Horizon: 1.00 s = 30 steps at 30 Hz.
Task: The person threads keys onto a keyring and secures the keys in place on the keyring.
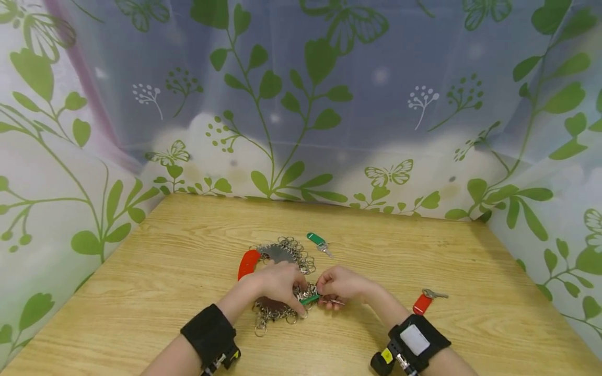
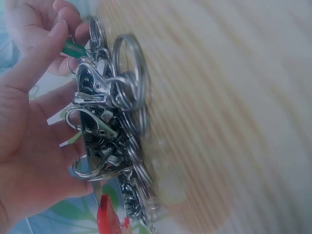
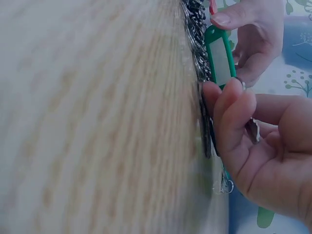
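A heap of metal key rings and clasps (image 1: 282, 282) lies mid-table; in the left wrist view the heap (image 2: 109, 126) shows close up. My left hand (image 1: 297, 298) rests on it and pinches one end of a green key tag (image 1: 309, 300) between thumb and fingers. My right hand (image 1: 324, 293) pinches the tag's other end with curled fingers, and a small key (image 3: 253, 131) shows inside that hand. The right wrist view shows the green tag (image 3: 219, 56) standing on edge against the rings, my right hand (image 3: 229, 97) below it and my left hand (image 3: 234, 44) above it.
A red tag (image 1: 245, 263) pokes out of the heap's left side. A second green tag with a key (image 1: 317, 241) lies behind the heap, and a red tag with a key (image 1: 425, 302) lies to the right. Leaf-patterned curtains (image 1: 301, 104) enclose the wooden table (image 1: 141, 292).
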### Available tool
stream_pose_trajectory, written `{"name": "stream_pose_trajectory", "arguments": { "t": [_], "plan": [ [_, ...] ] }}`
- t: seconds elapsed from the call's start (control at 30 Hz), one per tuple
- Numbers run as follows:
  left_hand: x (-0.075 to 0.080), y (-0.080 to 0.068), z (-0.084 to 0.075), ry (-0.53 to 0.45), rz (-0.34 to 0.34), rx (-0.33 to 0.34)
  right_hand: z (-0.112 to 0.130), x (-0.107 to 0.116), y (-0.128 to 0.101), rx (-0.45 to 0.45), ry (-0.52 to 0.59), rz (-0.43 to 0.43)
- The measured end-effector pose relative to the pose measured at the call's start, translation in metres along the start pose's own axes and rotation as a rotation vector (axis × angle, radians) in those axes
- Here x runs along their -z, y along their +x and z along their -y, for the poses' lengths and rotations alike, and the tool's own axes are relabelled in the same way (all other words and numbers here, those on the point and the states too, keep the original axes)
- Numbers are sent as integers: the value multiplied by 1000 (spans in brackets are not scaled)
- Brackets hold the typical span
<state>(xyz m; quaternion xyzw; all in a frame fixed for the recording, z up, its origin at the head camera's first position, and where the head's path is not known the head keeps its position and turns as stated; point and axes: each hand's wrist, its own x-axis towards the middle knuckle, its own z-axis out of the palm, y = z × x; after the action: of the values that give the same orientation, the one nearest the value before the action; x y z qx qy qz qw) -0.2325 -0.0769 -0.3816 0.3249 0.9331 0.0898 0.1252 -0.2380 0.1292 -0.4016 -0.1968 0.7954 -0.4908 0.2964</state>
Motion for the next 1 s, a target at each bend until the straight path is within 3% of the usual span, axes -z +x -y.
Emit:
{"name": "stream_pose_trajectory", "arguments": {
  "t": [0.27, 0.37, 0.57, 0.7, 0.9, 1.0],
  "plan": [
    [-1, 1, 3, -70, -6, -52, -6, -3, 1, 31, 17, 74],
    [-1, 1, 4, -90, -27, -36, -6, -3, 2, 41, 35, 88],
    [1, 0, 6, -45, -53, 2, -6, 3, 4, 74, -71, -62],
    [-1, 1, 8, 0, -45, -5, -8, 10, 10, 106, -177, -148],
    [0, 7, 8, 79, -75, 27, -3, 16, 23, 226, -530, -325],
    [0, 10, 8, 100, -80, 37, -1, 16, 30, 249, -638, -372]
  ]
}}
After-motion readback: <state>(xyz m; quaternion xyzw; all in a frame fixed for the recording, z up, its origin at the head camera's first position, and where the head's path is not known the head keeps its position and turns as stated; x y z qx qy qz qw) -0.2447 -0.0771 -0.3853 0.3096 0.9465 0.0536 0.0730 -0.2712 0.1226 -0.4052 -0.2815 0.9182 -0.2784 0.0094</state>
